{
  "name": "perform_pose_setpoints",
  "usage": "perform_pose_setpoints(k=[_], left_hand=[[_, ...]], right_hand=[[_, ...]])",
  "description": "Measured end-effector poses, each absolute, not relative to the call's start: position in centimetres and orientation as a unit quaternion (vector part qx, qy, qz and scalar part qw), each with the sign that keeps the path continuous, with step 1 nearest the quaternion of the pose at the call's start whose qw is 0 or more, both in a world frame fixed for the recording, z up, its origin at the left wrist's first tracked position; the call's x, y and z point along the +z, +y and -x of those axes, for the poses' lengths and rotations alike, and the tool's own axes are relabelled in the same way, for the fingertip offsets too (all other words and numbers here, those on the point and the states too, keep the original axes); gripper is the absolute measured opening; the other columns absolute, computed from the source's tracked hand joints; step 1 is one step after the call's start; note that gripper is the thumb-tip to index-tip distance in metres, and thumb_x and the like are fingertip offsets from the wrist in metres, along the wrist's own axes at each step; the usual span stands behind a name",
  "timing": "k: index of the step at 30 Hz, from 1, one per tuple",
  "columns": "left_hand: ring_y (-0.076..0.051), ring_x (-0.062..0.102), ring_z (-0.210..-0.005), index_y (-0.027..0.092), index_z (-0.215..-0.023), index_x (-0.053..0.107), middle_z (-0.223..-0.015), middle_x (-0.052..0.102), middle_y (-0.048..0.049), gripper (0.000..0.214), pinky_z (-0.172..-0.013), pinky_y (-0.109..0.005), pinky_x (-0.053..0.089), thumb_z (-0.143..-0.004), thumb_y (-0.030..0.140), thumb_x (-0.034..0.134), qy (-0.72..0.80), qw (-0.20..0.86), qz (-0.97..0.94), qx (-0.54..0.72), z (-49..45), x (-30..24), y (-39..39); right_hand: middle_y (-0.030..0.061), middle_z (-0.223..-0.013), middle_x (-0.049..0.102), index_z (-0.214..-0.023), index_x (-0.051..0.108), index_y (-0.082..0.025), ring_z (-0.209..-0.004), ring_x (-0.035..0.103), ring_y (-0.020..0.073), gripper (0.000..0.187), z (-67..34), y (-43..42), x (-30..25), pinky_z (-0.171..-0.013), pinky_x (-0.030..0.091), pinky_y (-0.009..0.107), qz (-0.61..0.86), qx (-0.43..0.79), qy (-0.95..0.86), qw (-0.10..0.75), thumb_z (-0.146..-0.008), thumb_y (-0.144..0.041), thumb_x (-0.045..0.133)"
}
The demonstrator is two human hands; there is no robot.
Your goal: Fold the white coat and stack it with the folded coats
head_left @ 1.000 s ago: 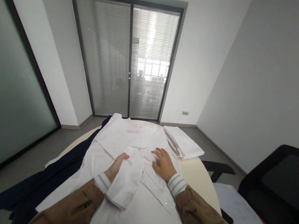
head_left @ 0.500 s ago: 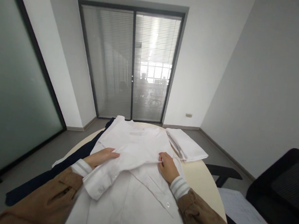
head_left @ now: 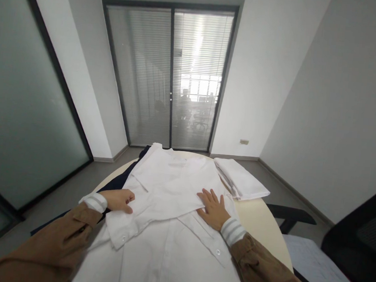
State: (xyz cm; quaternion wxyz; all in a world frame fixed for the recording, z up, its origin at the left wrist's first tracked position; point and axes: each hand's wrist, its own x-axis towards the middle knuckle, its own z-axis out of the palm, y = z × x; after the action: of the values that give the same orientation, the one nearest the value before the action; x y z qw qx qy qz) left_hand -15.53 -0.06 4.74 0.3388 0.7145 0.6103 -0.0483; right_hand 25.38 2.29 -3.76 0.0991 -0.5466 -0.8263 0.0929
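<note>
A white long-sleeved shirt [head_left: 164, 262] lies spread over the table, its sleeves folded across the body. One buttoned cuff [head_left: 122, 237] rests at the left, and another cuff [head_left: 218, 252] shows at the right. My right hand [head_left: 213, 209] is open, lying flat on the shirt with fingers spread. At the shirt's left side is my left hand [head_left: 117, 200], its fingers loosely curled and thumb apart, with no cloth visible between them. Dark navy cloth [head_left: 121, 181] lies partly under the shirt on the left.
A folded white garment [head_left: 242, 181] sits at the far right of the round cream table [head_left: 261, 226]. Beyond the table's right edge stand a black chair [head_left: 364, 235] and papers [head_left: 315, 266]. Glass doors with blinds [head_left: 167, 77] are ahead.
My left hand has let go of the sleeve and moved left. My right hand has gone from pinching the cloth to lying flat with spread fingers. The folded sleeve lies flatter.
</note>
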Motion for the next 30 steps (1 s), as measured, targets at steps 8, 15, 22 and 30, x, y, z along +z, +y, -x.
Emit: perform_pose_setpoints(k=[8, 15, 22, 30], left_hand=[[-0.032, 0.068, -0.075, 0.02, -0.091, 0.059, -0.094, 0.068, -0.0087, 0.051, -0.055, -0.034, 0.049, -0.05, 0.044, 0.08, 0.604, 0.458, -0.651, -0.045, 15.4, 5.1, -3.1], [-0.025, 0.066, -0.065, 0.02, -0.088, 0.054, -0.085, 0.064, -0.0036, 0.047, -0.048, -0.029, 0.048, -0.056, 0.048, 0.074, 0.647, 0.399, -0.65, -0.022, 16.9, 4.5, -3.0], [-0.016, 0.054, -0.05, 0.02, -0.077, 0.055, -0.062, 0.057, 0.0023, 0.039, -0.045, -0.026, 0.037, -0.06, 0.05, 0.074, 0.6, 0.376, -0.706, 0.006, 15.9, 4.8, -1.9], [-0.021, 0.06, -0.057, 0.019, -0.081, 0.062, -0.066, 0.065, -0.0012, 0.041, -0.05, -0.028, 0.044, -0.056, 0.046, 0.078, 0.618, 0.38, -0.687, -0.029, 15.0, 5.5, -0.8]], right_hand=[[0.0092, -0.164, 0.024, -0.154, 0.033, -0.03, -0.151, 0.013, 0.0377, 0.066, -27.9, 3.2, -4.3, -0.112, 0.009, 0.073, 0.514, 0.061, -0.852, 0.077, -0.094, -0.055, 0.043], [0.0109, -0.163, 0.026, -0.15, 0.041, -0.028, -0.151, 0.015, 0.0368, 0.063, -27.4, 2.0, -1.5, -0.115, 0.003, 0.069, 0.432, 0.018, -0.895, 0.107, -0.089, -0.039, 0.053], [0.0088, -0.162, 0.029, -0.153, 0.036, -0.033, -0.151, 0.016, 0.0361, 0.076, -22.0, -3.7, 1.7, -0.118, 0.003, 0.064, 0.276, 0.143, -0.945, 0.1, -0.084, -0.045, 0.065], [0.0105, -0.164, 0.02, -0.154, 0.032, -0.036, -0.151, 0.01, 0.0382, 0.074, -22.0, -5.9, -0.5, -0.116, 0.004, 0.068, 0.264, 0.186, -0.944, 0.067, -0.089, -0.057, 0.058]])
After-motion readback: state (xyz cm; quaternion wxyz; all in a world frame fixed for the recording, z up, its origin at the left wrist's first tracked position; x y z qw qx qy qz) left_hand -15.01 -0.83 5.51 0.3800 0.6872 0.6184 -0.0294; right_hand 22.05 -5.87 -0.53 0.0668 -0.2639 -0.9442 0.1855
